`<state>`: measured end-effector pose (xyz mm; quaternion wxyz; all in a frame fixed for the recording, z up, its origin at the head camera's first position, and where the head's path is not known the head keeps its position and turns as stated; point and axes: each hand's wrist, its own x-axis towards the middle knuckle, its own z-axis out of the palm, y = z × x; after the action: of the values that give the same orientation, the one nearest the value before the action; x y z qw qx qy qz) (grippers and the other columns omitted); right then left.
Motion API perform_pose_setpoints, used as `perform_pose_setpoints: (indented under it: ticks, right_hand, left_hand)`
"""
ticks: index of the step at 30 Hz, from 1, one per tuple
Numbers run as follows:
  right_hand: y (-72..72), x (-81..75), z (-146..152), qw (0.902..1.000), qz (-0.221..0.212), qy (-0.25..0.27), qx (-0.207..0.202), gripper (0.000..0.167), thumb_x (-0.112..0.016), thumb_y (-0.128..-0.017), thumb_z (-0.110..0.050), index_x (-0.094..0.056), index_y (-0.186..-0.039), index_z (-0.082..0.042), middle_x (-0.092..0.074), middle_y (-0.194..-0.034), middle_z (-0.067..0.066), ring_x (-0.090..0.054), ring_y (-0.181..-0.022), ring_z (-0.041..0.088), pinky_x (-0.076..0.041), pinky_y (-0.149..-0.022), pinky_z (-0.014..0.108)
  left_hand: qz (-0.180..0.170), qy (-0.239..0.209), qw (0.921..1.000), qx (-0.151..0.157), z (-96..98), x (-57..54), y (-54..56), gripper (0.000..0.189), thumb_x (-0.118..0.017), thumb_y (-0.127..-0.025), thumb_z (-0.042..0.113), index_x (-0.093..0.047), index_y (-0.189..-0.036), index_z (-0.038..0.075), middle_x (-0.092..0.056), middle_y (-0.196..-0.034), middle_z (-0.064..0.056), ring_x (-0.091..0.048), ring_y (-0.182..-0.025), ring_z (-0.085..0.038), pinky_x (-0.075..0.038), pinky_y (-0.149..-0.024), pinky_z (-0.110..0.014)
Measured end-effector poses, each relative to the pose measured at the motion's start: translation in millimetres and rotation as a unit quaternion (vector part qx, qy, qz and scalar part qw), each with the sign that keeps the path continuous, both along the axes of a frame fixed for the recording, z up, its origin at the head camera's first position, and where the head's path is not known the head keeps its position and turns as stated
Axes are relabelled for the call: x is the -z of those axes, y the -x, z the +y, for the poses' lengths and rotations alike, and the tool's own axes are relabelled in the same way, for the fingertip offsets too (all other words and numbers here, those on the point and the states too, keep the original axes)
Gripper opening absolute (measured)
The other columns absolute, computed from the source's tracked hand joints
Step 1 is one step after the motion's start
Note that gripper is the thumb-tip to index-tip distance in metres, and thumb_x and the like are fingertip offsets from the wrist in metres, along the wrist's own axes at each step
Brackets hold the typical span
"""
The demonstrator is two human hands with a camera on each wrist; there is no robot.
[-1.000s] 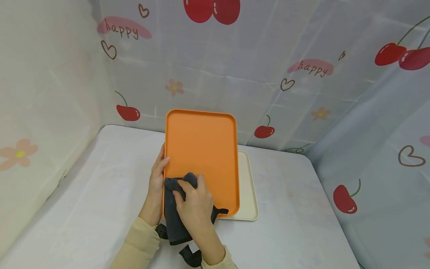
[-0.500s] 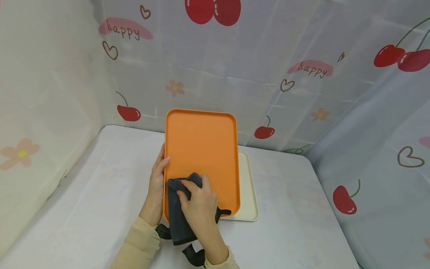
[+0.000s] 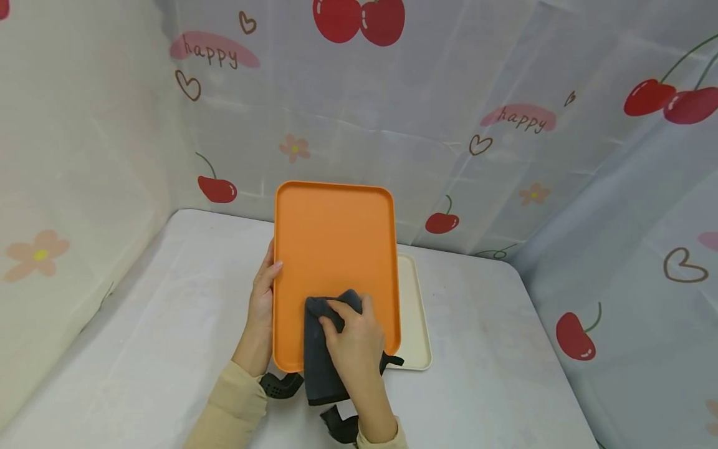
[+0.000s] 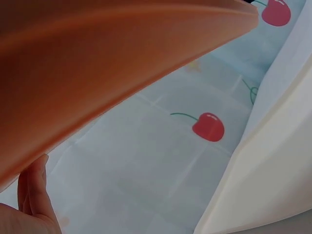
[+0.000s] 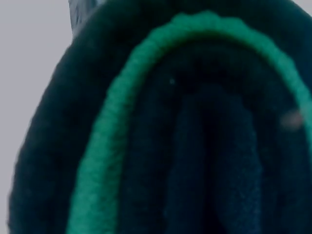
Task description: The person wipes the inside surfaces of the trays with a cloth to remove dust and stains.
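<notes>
My left hand [image 3: 260, 305] grips the left edge of an orange tray [image 3: 336, 243], which is raised and tilted up above the table. In the left wrist view the tray's underside [image 4: 122, 58] shows, with fingers [image 4: 36, 192] at its edge. A folded dark grey cloth [image 3: 321, 368] lies against the lower middle of the tray's face, its lower end hanging past the bottom rim. My right hand [image 3: 359, 343] pinches this cloth with thumb and fingers. Up close in the right wrist view, the cloth's folds [image 5: 102, 180] look dark with a green band; the right hand is hardly visible there.
A cream tray [image 3: 412, 312] lies on the white table [image 3: 477, 349], partly hidden behind the orange one. Black wrist straps [image 3: 342, 427] hang near both wrists. Curtains printed with cherries [image 3: 442, 222] enclose the table's back and sides.
My right hand has slid the cloth rightward across the lower part of the orange tray, away from its left edge. The left hand and the tray have stayed nearly still.
</notes>
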<state>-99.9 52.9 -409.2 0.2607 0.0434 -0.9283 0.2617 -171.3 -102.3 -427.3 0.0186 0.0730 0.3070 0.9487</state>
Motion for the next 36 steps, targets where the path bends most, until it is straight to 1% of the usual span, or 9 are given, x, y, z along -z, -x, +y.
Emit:
perform_pose_setpoints:
  ticks: [3,7,11,16,19,26,29,33,36]
  right_hand:
    - [1.2,2.4,13,0.9998,-0.002,0.007,0.02,0.03,-0.087,-0.072,-0.021,-0.079,-0.101,-0.019,-0.059,-0.096,0.008,-0.056,-0.057,0.016,-0.041,-0.048,0.021]
    - [2.6,5.7,33,0.9981,-0.005,0.013,0.06,0.029,-0.087,-0.072,-0.021,-0.079,-0.1,-0.017,-0.06,-0.1,0.011,-0.059,-0.06,0.021,-0.048,-0.052,0.03]
    - [5.2,9.8,53,0.9945,-0.025,0.024,0.099,0.028,-0.086,-0.074,-0.02,-0.079,-0.101,-0.015,-0.06,-0.102,0.013,-0.064,-0.072,0.029,-0.052,-0.059,0.039]
    - [8.6,15.3,70,0.9901,-0.041,0.026,0.131,0.028,-0.084,-0.075,-0.019,-0.079,-0.102,-0.014,-0.06,-0.101,0.015,-0.064,-0.071,0.032,-0.052,-0.061,0.043]
    - [8.5,17.5,75,0.9895,-0.048,0.031,0.133,0.027,-0.084,-0.076,-0.018,-0.079,-0.102,-0.013,-0.06,-0.101,0.016,-0.063,-0.071,0.033,-0.052,-0.061,0.044]
    - [6.4,20.1,71,0.9871,-0.05,0.07,0.135,0.028,-0.084,-0.076,-0.021,-0.079,-0.102,-0.012,-0.06,-0.1,0.014,-0.063,-0.086,0.034,-0.054,-0.067,0.046]
    - [6.2,21.0,69,0.9861,-0.044,0.085,0.136,0.028,-0.084,-0.075,-0.021,-0.079,-0.101,-0.011,-0.06,-0.101,0.014,-0.063,-0.09,0.034,-0.054,-0.071,0.048]
    - [6.6,22.2,66,0.9865,-0.03,0.092,0.132,0.027,-0.085,-0.074,-0.018,-0.079,-0.098,-0.008,-0.061,-0.096,0.013,-0.061,-0.091,0.03,-0.052,-0.075,0.045]
    - [6.4,22.9,63,0.9865,-0.028,0.094,0.131,0.027,-0.085,-0.074,-0.018,-0.079,-0.098,-0.007,-0.061,-0.094,0.013,-0.06,-0.09,0.03,-0.051,-0.074,0.045]
  left_hand:
    - [-0.014,0.0,0.9999,0.004,-0.5,-0.3,0.5,0.052,-0.029,-0.107,0.013,-0.025,-0.156,0.028,-0.044,-0.148,0.011,-0.054,-0.122,-0.006,-0.047,-0.099,-0.02]
    - [-0.021,-0.001,0.9998,0.006,-0.9,-1.0,1.2,0.052,-0.029,-0.107,0.013,-0.025,-0.156,0.029,-0.045,-0.147,0.012,-0.053,-0.123,-0.005,-0.046,-0.1,-0.02]
    - [-0.004,-0.011,0.9999,0.004,-0.8,-1.7,1.8,0.053,-0.028,-0.106,0.009,-0.023,-0.157,0.025,-0.051,-0.143,0.013,-0.055,-0.12,-0.005,-0.047,-0.099,-0.02]
    - [0.013,-0.047,0.9986,0.021,0.0,0.5,1.6,0.052,-0.03,-0.106,0.008,-0.028,-0.155,0.025,-0.057,-0.138,0.009,-0.061,-0.115,-0.008,-0.051,-0.096,-0.022]
    - [0.01,-0.055,0.9981,0.027,0.4,2.1,1.4,0.052,-0.031,-0.106,0.008,-0.031,-0.154,0.026,-0.059,-0.136,0.009,-0.062,-0.114,-0.008,-0.052,-0.094,-0.022]
    - [-0.006,-0.016,0.9998,0.011,-1.9,0.6,2.0,0.054,-0.029,-0.106,0.009,-0.022,-0.157,0.024,-0.056,-0.138,0.013,-0.058,-0.116,-0.005,-0.049,-0.096,-0.02]
    - [-0.017,-0.015,0.9997,0.011,-2.9,0.2,1.6,0.054,-0.031,-0.106,0.011,-0.023,-0.157,0.026,-0.055,-0.139,0.013,-0.057,-0.117,-0.005,-0.048,-0.097,-0.02]
    - [-0.008,-0.025,0.9995,0.016,-3.1,0.3,1.9,0.054,-0.03,-0.106,0.009,-0.021,-0.157,0.024,-0.054,-0.14,0.011,-0.058,-0.118,-0.006,-0.048,-0.098,-0.02]
    - [-0.002,-0.026,0.9995,0.015,-2.9,0.4,2.7,0.055,-0.029,-0.106,0.008,-0.019,-0.158,0.023,-0.056,-0.139,0.011,-0.058,-0.118,-0.006,-0.049,-0.098,-0.021]
